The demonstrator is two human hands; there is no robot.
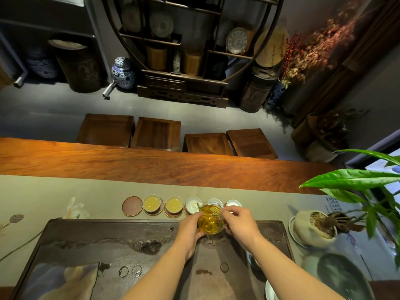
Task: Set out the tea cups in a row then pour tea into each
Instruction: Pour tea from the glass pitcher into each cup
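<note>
A row of white tea cups on round brown coasters runs along the cloth beyond the tea tray. The two leftmost cups hold pale yellow tea. Three more cups to their right look white inside. A bare coaster lies at the row's left end. Both hands hold a glass pitcher of amber tea, its spout at the third cup. My left hand cups its left side; my right hand grips its right side.
A dark stone tea tray lies under my arms, with small rings and a folded cloth on it. A potted plant with long leaves stands at the right, a dark bowl near it. Wooden stools sit beyond the table.
</note>
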